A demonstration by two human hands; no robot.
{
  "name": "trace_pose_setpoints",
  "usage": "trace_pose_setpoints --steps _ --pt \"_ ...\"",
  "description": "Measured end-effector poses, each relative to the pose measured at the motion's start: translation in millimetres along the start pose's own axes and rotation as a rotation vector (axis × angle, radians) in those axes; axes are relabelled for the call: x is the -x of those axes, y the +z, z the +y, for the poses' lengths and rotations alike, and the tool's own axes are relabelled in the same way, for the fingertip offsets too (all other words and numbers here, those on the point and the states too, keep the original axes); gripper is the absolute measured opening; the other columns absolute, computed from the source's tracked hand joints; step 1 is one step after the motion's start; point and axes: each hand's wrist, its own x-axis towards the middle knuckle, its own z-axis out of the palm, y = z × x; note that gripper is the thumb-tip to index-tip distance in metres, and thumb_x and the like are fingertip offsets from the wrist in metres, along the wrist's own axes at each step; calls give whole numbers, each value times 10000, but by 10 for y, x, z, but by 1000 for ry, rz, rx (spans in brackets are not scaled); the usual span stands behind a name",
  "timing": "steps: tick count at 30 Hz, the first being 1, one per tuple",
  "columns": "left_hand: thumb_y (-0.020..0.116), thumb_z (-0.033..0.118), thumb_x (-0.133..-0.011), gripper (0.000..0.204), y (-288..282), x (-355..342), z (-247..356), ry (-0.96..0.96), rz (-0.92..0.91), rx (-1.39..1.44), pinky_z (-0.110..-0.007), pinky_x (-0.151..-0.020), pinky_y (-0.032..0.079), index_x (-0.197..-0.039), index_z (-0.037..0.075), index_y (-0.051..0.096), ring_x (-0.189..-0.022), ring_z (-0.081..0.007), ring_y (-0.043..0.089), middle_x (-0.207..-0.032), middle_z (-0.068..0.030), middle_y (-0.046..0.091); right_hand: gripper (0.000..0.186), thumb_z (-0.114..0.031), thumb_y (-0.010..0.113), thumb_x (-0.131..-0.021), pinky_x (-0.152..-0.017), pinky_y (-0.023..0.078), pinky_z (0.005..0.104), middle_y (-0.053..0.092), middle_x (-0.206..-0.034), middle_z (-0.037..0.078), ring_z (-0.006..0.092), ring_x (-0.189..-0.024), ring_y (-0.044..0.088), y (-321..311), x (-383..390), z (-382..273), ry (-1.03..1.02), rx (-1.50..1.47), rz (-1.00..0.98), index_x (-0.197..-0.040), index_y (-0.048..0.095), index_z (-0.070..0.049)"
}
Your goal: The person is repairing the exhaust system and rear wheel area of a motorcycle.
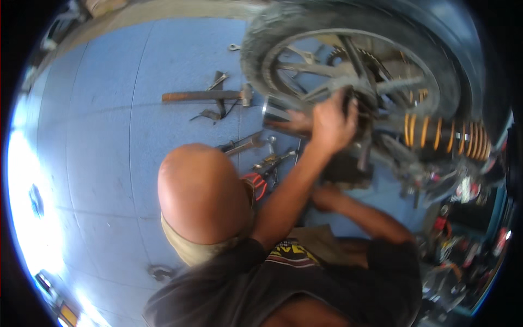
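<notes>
My left hand (333,126) is up at the hub (348,87) of a motorcycle's rear wheel, its fingers curled about a dark part there. Blur keeps me from making out that part. Lower down, my right hand (327,198) is beside a dark, blocky thing (346,170) under the hub; its fingers are hidden. The black tyre (259,49) rings a grey spoked rim, with a toothed sprocket (335,56) behind the spokes. A shiny silver cylinder (277,113) lies just left of my left hand.
Left of the wheel, a wooden-handled hammer (204,96) lies across a dark flat tool (220,103) on the blue floor (103,136). Red-handled pliers (255,182) and several wrenches (248,143) lie by my knee. An orange-coiled shock absorber (447,136) juts right; parts clutter the lower right.
</notes>
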Motion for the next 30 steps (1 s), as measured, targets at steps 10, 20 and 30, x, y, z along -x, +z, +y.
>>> trace_pose_setpoints --steps 10,20,30 --pt "661 191 -882 357 -82 -177 -152 -69 -260 178 -309 -730 519 -1059 -115 617 -779 -202 659 -888 -177 697 140 -133 492 -842 -627 519 471 644 -810 171 352 -694 648 166 -1081 267 35 -186 950 -897 570 -29" --pt "668 140 -893 312 -58 -170 -135 -138 -283 265 -242 -716 494 -1085 -100 616 -785 -134 617 -875 -118 681 366 -125 653 -760 -649 546 449 631 -836 261 400 -771 658 683 -1504 392 325 -564 1070 -1008 452 55" --pt "639 114 -904 328 -129 -179 -57 -179 -333 208 -265 -802 493 -1137 -111 590 -884 -163 629 -974 -171 678 596 -97 675 -765 -733 516 479 597 -882 316 458 -847 618 808 -1508 205 369 -778 1168 -1201 327 113"
